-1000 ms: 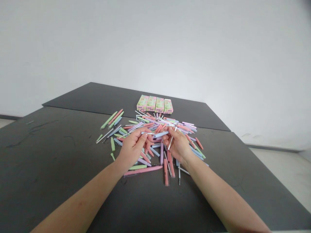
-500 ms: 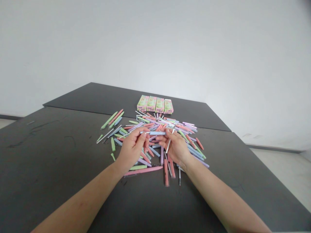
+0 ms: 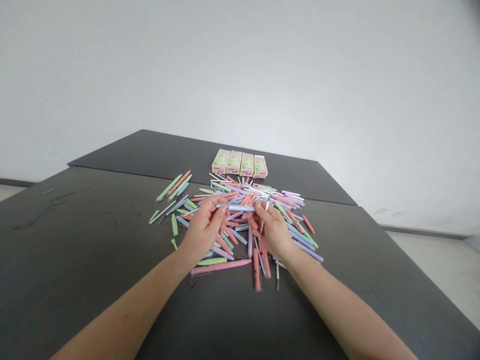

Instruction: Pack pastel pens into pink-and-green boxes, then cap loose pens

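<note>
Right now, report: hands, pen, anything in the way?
Left hand and right hand on blue pen. Right also holds white stick. Loose pen parts below, none blocking.

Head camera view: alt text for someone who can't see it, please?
A left hand and right hand hold a blue tube between them, the right also gripping a white rod. Pastel pen parts lie scattered below on a dark table, four boxes beyond.

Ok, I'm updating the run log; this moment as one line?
left hand: holds blue pen; right hand: same pen, white stick; four boxes: beyond pen pieces
</note>
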A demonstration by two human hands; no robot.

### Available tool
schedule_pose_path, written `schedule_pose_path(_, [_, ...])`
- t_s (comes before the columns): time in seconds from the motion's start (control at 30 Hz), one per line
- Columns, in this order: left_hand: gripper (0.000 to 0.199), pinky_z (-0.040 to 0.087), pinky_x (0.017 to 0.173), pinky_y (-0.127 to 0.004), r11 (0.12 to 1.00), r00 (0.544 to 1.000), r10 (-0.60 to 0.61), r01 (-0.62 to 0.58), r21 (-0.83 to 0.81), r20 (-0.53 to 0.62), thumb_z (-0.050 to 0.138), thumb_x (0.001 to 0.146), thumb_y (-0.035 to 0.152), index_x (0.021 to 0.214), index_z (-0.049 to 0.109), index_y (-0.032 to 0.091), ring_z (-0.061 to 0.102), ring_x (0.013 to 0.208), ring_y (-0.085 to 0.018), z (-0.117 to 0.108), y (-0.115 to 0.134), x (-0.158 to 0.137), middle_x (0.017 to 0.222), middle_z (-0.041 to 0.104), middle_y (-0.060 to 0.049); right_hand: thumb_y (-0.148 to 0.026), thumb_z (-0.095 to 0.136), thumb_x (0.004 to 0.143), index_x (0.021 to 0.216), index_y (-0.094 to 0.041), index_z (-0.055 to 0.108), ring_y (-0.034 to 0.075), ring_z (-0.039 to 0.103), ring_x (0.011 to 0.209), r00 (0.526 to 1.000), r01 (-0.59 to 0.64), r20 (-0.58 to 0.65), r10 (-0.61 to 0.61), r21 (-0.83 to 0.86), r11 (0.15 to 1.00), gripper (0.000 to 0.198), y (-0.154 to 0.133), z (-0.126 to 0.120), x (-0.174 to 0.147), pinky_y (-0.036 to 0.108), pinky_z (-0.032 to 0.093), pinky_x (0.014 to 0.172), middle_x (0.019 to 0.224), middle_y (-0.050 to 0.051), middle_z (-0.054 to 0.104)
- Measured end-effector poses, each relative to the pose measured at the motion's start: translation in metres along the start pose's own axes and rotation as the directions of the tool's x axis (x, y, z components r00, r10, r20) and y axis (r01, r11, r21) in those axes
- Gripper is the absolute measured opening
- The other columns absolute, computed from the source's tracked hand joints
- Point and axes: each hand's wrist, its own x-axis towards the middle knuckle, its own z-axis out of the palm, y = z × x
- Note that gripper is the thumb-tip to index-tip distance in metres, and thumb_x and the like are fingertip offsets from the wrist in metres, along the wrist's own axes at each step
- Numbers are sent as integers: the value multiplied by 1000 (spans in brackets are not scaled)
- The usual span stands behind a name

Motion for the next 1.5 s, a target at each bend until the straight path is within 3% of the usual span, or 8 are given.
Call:
schedule_pose_path(0.27, [10, 36, 41, -18, 999, 1000, -25, 25, -23, -1, 53, 90, 25, 94, 55, 16, 43, 40, -6, -2, 1, 3, 53, 49, 8, -40, 66, 83, 81, -20, 52, 6, 36, 46, 1000, 13, 11, -12, -42, 999, 25, -1, 0, -1, 16, 25, 37, 65, -3, 56])
schedule_pose_path(0.47, [16, 40, 44, -18, 1000, 995, -21, 20, -18, -93, 62, 85, 25, 95, 67, 14, 47, 43, -7, -5, -9, 6, 52, 54, 5, -44, 63, 85, 85, -20, 52, 6, 36, 44, 999, 49, -4, -49, -96, 994, 26, 3, -3, 0, 17, 24, 36, 63, -4, 54])
schedule_pose_path(0.67, [22, 44, 48, -18, 993, 995, 11, 1, 117, -102, 59, 87, 24, 102, 72, 14, 51, 46, -7, -5, 0, 3, 54, 56, 5, -45, 62, 85, 83, -21, 51, 6, 34, 43, 998, 54, -11, -55, -116, 992, 27, 4, -2, -1, 16, 23, 36, 58, -5, 52])
schedule_pose_path(1.03, [31, 48, 56, -21, 954, 991, 132, -128, 272, 3, 47, 93, 19, 115, 68, 15, 52, 46, -7, -3, 2, 1, 60, 57, 4, -46, 58, 89, 86, -21, 52, 6, 33, 41, 998, 55, 7, -55, -169, 984, 26, 8, -6, 0, 17, 23, 36, 53, -7, 48])
schedule_pose_path(1.23, [40, 48, 55, -20, 948, 996, 84, -92, 304, 40, 41, 96, 21, 132, 58, 18, 53, 49, -8, -4, -3, -1, 63, 56, 4, -49, 58, 89, 88, -22, 52, 6, 34, 40, 999, 27, -17, -31, -195, 980, 28, 9, -5, 0, 16, 24, 36, 51, -8, 47])
schedule_pose_path(1.5, [46, 50, 48, -19, 976, 996, -45, 28, 214, 73, 39, 97, 32, 140, 50, 18, 55, 50, -9, -3, -1, -3, 74, 58, -1, -47, 59, 88, 90, -22, 54, 7, 35, 41, 1000, 6, -28, -9, -114, 993, 26, 11, -4, 0, 18, 25, 37, 53, -6, 48])
